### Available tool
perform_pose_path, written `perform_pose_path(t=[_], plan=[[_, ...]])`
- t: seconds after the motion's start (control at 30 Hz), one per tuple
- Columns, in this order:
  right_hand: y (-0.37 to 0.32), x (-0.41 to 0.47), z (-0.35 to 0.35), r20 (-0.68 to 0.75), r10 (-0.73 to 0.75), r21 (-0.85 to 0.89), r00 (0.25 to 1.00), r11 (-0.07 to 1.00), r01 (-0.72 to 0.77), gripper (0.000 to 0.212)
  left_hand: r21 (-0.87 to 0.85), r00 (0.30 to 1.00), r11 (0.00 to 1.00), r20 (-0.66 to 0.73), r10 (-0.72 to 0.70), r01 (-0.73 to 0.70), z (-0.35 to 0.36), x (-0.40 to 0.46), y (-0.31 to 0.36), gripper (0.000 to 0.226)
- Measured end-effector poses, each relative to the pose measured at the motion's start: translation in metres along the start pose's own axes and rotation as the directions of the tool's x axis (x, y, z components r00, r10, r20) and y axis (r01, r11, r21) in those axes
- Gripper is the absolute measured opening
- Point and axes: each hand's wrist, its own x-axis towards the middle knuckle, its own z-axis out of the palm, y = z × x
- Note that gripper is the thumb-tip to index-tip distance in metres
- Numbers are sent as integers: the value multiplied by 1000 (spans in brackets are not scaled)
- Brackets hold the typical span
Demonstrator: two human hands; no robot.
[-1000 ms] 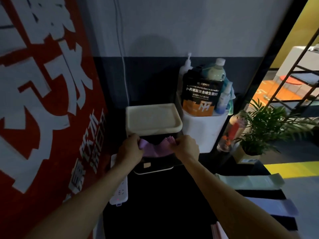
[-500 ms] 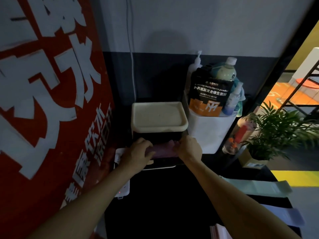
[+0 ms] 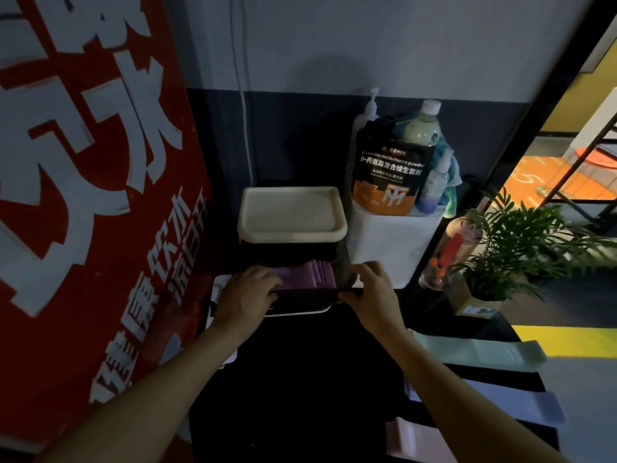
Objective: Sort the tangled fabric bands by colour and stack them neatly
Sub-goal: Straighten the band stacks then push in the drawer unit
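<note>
A folded stack of purple bands (image 3: 312,274) lies in a black drawer (image 3: 300,300) pulled out from a small box with a cream lid (image 3: 292,212). My left hand (image 3: 248,294) rests flat on the left end of the purple bands and presses them down. My right hand (image 3: 372,285) grips the drawer's right front corner, thumb along the front rim and fingers curved over the side. On the dark table to the right lie a mint green band (image 3: 477,352), a lavender band (image 3: 521,404) and a pink band (image 3: 417,439), each flat and apart from the others.
A white bin (image 3: 387,248) with a black and orange pouch, bottles and a sprayer stands right of the box. A potted plant (image 3: 521,242) and a clear bottle (image 3: 444,259) stand further right. A red signboard (image 3: 83,195) walls off the left. A white power strip (image 3: 218,289) lies under my left hand.
The purple band, held up between both hands a second ago, now lies folded in the drawer. My left hand has flattened onto it and my right hand has shifted to the drawer's corner.
</note>
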Motion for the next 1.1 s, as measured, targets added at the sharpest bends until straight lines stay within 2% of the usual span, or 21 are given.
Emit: perform_pose_path(t=[0.1, 0.17, 0.37, 0.5, 0.67, 0.83, 1.1], plan=[[0, 8, 0, -42, -1, 43, 999, 999, 3, 34, 20, 998, 1000, -70, -1, 2, 0, 2, 2, 13], [-1, 14, 0, -53, -3, 54, 999, 999, 6, 31, 14, 994, 999, -108, -34, 35, -1, 7, 3, 16], [1, 39, 1, -61, 54, 44, 997, 998, -52, 42, 62, 979, 995, -194, -68, 81, -7, 29, 3, 51], [0, 59, 4, 9, 79, 36, 997, 996, -80, 54, 88, 978, 994, -200, -52, 71, -2, 48, -3, 61], [-1, 83, 10, 67, 126, 74, 990, 989, -131, 58, 14, 971, 997, -228, -71, 76, 5, 67, -7, 52], [-1, 92, 20, 19, 161, 143, 987, 976, -162, 47, -36, 957, 997, -278, -78, 71, 4, 77, -9, 37], [0, 95, 27, -53, 190, 143, 980, 973, -181, 39, -75, 940, 996, -334, -68, 46, 7, 80, -9, 36]])
